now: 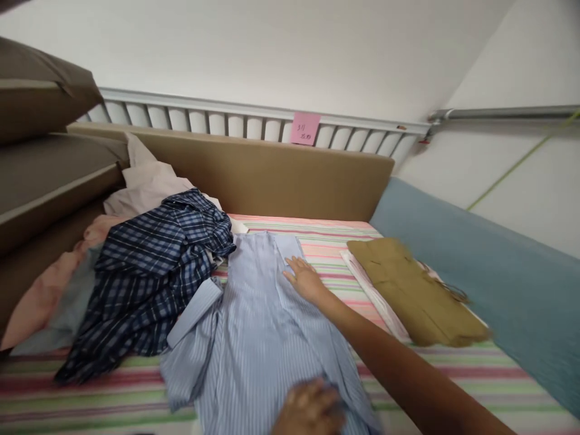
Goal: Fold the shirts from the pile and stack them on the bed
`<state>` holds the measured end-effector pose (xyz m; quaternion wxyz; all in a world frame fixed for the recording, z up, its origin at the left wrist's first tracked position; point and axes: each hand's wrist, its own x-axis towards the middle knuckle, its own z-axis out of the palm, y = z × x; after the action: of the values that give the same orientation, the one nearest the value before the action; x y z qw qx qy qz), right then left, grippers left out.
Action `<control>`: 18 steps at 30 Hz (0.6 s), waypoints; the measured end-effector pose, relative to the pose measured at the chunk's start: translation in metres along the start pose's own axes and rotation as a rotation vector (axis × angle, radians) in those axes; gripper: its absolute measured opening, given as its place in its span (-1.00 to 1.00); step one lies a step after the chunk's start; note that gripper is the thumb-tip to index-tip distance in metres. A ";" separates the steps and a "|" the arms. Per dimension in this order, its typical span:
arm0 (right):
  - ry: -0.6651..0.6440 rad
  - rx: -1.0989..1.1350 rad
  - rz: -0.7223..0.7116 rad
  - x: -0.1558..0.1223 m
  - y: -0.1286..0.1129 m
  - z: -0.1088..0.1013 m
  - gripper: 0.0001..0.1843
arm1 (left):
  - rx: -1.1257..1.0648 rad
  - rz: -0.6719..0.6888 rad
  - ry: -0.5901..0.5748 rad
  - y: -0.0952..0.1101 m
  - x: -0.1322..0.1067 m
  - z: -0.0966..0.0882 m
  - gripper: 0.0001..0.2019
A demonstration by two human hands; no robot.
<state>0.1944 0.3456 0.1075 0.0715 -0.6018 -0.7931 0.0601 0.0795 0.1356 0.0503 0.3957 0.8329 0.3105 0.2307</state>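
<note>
**Right hand [307,282] flat on blue shirt [258,326]**

Here it lies, mid-scene on the striped sheet [493,374], plaid shirt [151,260] just left, olive garment [417,290] off right! Right fingers [296,264] lie extended toward the far end; left hand [310,409] blurs over the near part, grip impossible to tell.

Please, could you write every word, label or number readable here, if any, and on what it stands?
Pink note: two short handwritten lines, too small and blurred to quote reliably.
Radiator: tiny reddish mark at its right end, too small to read.
Blue striped shirt: no lettering visible.
</note>
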 end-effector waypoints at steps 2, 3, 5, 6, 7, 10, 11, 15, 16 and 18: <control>0.029 0.016 -0.088 -0.065 0.001 -0.001 -0.43 | 0.007 -0.081 0.176 -0.009 -0.022 -0.011 -0.61; 0.031 0.023 -0.137 -0.098 0.002 0.003 -0.45 | 0.004 -0.154 0.327 -0.014 -0.038 -0.015 -0.61; -0.001 0.042 -0.221 -0.156 0.008 0.020 -0.44 | -0.032 -0.325 0.683 -0.024 -0.075 -0.023 -0.62; -0.026 0.051 -0.245 -0.178 0.011 0.030 -0.43 | -0.074 -0.406 0.845 -0.027 -0.094 -0.027 -0.60; -0.037 0.058 -0.254 -0.194 0.015 0.040 -0.42 | -0.135 -0.485 0.988 -0.029 -0.111 -0.030 -0.56; -0.016 0.068 -0.259 -0.212 0.021 0.060 -0.42 | -0.413 -0.654 1.249 -0.027 -0.144 -0.041 -0.44; 0.001 0.070 -0.264 -0.211 0.022 0.063 -0.42 | -0.494 -0.680 1.287 -0.025 -0.149 -0.045 -0.43; 0.052 0.081 -0.275 -0.204 0.020 0.063 -0.43 | -0.588 -0.718 1.416 -0.015 -0.145 -0.064 -0.46; 0.053 0.084 -0.273 -0.203 0.020 0.061 -0.44 | -0.574 -0.749 1.430 -0.015 -0.142 -0.069 -0.46; 0.037 0.088 -0.259 -0.203 0.018 0.057 -0.45 | -0.536 -0.821 1.409 -0.021 -0.136 -0.082 -0.48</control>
<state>0.2548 0.1547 0.0399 0.1197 -0.4917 -0.8594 0.0738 -0.0744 0.0937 0.0621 0.3462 0.1951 0.6957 0.5984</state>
